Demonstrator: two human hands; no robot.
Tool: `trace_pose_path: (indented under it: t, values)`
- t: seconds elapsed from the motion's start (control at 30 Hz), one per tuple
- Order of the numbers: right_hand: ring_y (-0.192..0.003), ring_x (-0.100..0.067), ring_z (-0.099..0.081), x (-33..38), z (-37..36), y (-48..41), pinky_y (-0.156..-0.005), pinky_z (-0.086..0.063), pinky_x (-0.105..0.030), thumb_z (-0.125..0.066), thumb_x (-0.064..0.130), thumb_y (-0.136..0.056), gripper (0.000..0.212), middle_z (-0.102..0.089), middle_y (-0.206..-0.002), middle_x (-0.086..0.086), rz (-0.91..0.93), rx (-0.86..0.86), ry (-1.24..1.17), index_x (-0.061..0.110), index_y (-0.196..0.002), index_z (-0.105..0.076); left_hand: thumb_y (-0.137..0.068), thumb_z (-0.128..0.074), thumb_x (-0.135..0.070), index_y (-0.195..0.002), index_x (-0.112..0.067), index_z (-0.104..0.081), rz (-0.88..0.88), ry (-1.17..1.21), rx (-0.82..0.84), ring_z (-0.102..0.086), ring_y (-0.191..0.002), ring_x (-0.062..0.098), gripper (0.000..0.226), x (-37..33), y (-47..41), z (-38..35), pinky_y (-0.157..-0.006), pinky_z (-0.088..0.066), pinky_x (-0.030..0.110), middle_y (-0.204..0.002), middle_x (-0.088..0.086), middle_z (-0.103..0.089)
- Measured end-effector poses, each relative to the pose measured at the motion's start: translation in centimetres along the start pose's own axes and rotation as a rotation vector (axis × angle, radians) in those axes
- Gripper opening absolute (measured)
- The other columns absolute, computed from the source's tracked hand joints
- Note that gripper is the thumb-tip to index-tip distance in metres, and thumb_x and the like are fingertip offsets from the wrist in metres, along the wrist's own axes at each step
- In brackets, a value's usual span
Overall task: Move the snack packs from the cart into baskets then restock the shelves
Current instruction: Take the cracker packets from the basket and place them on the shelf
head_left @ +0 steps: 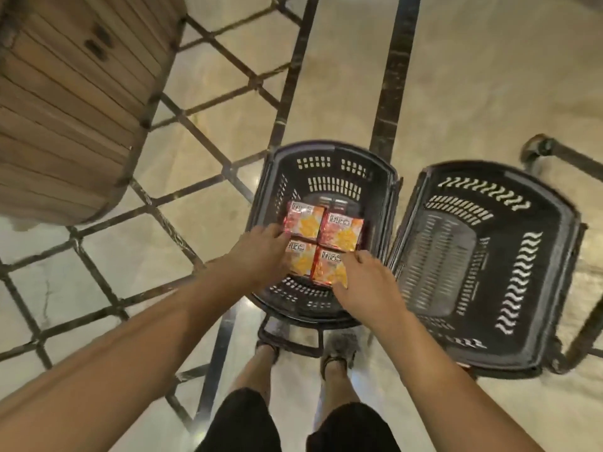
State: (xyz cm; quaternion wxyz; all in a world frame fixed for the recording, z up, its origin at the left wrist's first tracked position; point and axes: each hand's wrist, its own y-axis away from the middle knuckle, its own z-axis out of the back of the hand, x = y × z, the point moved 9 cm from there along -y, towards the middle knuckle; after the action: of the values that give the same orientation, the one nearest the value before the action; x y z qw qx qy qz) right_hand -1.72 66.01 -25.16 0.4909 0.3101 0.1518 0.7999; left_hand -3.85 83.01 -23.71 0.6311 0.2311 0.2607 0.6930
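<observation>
Several red-and-orange snack packs (341, 233) lie flat in a two-by-two block inside the left black basket (326, 151) on the floor. My left hand (261, 251) reaches in from the left. It covers the near-left pack (301, 259), and its curled fingers hold the packs' left edge. My right hand (367, 282) pinches the near-right pack (329, 267), thumb at its near edge and fingers at its right side. A second black basket (489, 256) stands to the right with nothing in it.
A wire grid of the cart (195, 115) spreads across the left and middle, with stacked cardboard (65, 93) at the upper left. A metal frame (561, 151) stands behind the right basket. My feet (339, 350) are just behind the left basket on a pale tiled floor.
</observation>
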Motion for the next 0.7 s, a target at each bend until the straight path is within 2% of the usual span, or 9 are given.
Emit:
trace_pose_path:
  t: [0.1,0.27,0.43,0.7]
  values:
    - [-0.113,-0.032,-0.057,-2.0,-3.7,-3.2,-0.093,-0.048,-0.043,-0.058,0.033,-0.094,0.042,-0.054,-0.124,-0.009,-0.042,0.052,-0.037,0.021,-0.134,-0.051,-0.095,-0.056,-0.040,-0.142,-0.018,-0.048,-0.015,0.017,0.036,-0.045,-0.133,0.032,0.052,0.8,-4.2,-3.7,-0.106,-0.046,0.048,-0.145,0.010,-0.046]
    - [-0.126,-0.033,-0.049,-3.4,-10.0,-8.3,-0.101,-0.043,-0.043,-0.053,0.035,-0.098,0.056,-0.046,-0.139,-0.012,-0.109,0.192,-0.045,0.021,-0.151,-0.037,-0.094,-0.060,-0.040,-0.145,-0.016,-0.044,-0.005,0.066,0.108,-0.045,-0.134,0.034,0.059,2.4,-9.8,-9.9,-0.108,-0.045,0.051,-0.146,0.012,-0.044]
    - [-0.128,-0.032,-0.046,-4.5,-15.2,-12.0,-0.103,-0.043,-0.043,-0.056,0.030,-0.096,0.054,-0.045,-0.138,-0.010,-0.217,0.284,-0.104,0.021,-0.148,-0.041,-0.095,-0.062,-0.040,-0.150,-0.015,-0.041,0.037,0.115,0.192,-0.039,-0.138,0.033,0.064,3.7,-13.9,-15.6,-0.111,-0.042,0.048,-0.152,0.011,-0.038]
    - [-0.128,-0.032,-0.044,-6.6,-21.9,-17.3,-0.103,-0.041,-0.044,-0.057,0.027,-0.097,0.055,-0.041,-0.140,-0.011,-0.305,0.322,-0.112,0.021,-0.149,-0.039,-0.095,-0.064,-0.035,-0.144,-0.014,-0.046,0.094,0.180,0.190,-0.043,-0.135,0.033,0.056,5.2,-20.2,-21.8,-0.107,-0.044,0.048,-0.150,0.013,-0.039]
